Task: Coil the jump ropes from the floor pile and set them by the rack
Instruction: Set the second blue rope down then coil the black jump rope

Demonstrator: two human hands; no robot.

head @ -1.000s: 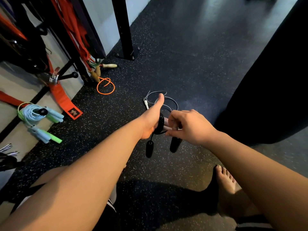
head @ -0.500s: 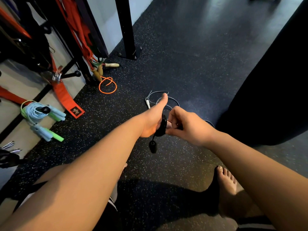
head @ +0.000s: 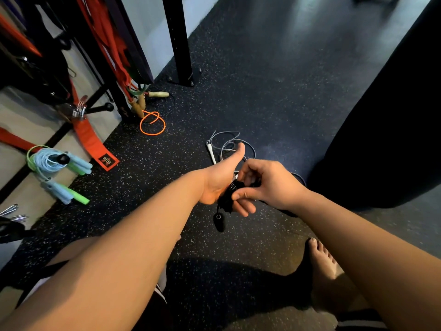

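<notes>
A: What's around?

B: Grey rope (head: 229, 142) loose on the floor just past the hands. Orange rope (head: 152, 124) nr the rack post (head: 179, 39), blue-green ropes (head: 55, 163) coiled at left. Dark bag (head: 381, 115) (big, right side) crowds in.

A: Black jump rope (head: 229, 192)?

B: Wound round left hand (head: 219, 182), thumb up. Right hand (head: 269, 185) pinches the coil. One handle (head: 219, 222) dangles below.

coiled rope (head: 229, 192) between left hand (head: 218, 181) and right hand (head: 268, 185), loose rope (head: 230, 142) on floor (head: 274, 96) behind, rack (head: 103, 76) far left
</notes>
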